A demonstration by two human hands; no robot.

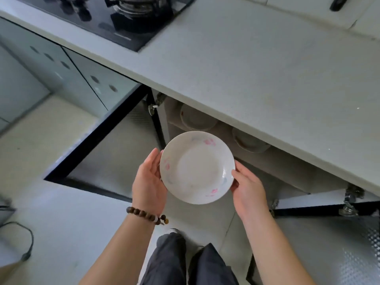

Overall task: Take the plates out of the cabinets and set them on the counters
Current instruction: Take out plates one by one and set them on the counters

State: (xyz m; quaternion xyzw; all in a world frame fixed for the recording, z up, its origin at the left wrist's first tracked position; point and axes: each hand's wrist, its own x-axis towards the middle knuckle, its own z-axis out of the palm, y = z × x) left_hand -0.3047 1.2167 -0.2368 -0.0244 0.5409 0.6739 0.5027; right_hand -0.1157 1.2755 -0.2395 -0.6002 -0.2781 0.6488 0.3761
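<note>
The person's left hand [150, 177] cups the left edge of a round white plate with little pink flowers [197, 167]. The right hand [248, 192] holds the other edge, with its thumb on the rim. Both hands curl round the plate. Most of the fingers are hidden under it, so I cannot tell just how they lie. A string of brown wooden beads [144, 214] sits on the left wrist.

The plate is up in the air and looks about flat. It is out in front of the open cabinet and lower than the top of the pale grey stone counter [267, 68]. It is not on the counter yet.

Inside the cabinet, under the counter, I can see two more piles of white plates [197, 118] in the dark. The cabinet door on the left [115, 147] and the one on the right [329, 233] both swing wide open. A black glass gas stove [123, 17] sits far back on the left of the counter.

I think the job now is to lift this plate up and put it on the counter. To do it well, keep both hands on it and keep it flat. Lift it past the counter's edge so it does not bump. Put it down softly on a bare spot away from the stove, with room beside it for the other plates.
</note>
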